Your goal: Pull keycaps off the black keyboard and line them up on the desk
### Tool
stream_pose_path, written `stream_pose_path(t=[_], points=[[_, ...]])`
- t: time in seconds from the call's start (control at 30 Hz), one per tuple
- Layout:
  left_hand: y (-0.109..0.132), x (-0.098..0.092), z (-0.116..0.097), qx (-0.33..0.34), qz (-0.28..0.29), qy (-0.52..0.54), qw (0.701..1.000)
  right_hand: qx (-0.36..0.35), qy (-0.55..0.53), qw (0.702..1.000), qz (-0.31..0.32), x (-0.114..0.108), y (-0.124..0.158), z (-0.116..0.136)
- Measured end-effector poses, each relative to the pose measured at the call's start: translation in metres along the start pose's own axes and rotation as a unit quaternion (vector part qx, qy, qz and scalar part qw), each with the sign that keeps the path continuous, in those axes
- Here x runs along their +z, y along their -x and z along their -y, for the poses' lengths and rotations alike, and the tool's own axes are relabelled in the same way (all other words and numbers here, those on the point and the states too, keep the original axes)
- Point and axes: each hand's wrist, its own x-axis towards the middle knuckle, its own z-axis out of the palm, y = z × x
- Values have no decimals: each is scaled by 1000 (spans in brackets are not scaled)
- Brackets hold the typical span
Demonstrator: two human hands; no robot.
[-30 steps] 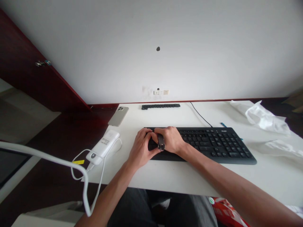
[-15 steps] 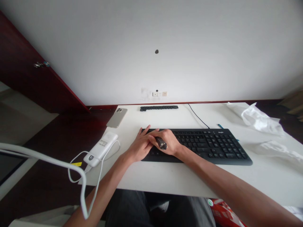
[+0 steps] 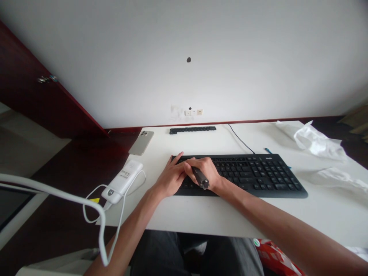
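Observation:
A black keyboard (image 3: 244, 172) lies on the white desk. My left hand (image 3: 169, 178) rests over its left end with the fingers stretched out, one of them slightly raised. Close against it, my right hand (image 3: 205, 168) is closed around a dark-handled tool (image 3: 201, 179). The handle's butt end points toward me and to the right; its working tip is hidden behind my hands, so I cannot tell its kind. Behind the keyboard, several loose black keycaps (image 3: 192, 130) stand in a row near the desk's far edge.
On the left are a phone (image 3: 141, 142) and a white power bank (image 3: 122, 182) with a white cable (image 3: 99, 214) looping in front. Crumpled white plastic (image 3: 313, 140) covers the right side. A thin blue-green object (image 3: 268, 150) sticks out behind the keyboard, near its black cord (image 3: 241, 138).
The tool's handle has tipped down and to the right, so more of it shows. My right hand has turned slightly with it. The left hand stays nearly in place.

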Motion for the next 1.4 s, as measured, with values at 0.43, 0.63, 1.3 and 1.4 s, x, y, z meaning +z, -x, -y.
stream_pose_path(t=[0.43, 0.63, 1.3, 1.4], points=[[2, -4, -7, 2, -54, 24, 998, 142, -89, 973, -160, -23, -13, -12], [3, -6, -10, -10, -154, 41, 987, 151, -142, 962, -176, -25, -16, -17], [-101, -27, 63, -187, -99, 87, 973, 147, -209, 951, -175, -21, -17, -24], [-114, -22, 76, -209, -105, 54, 971, 150, -214, 950, -170, -21, -17, -25]])
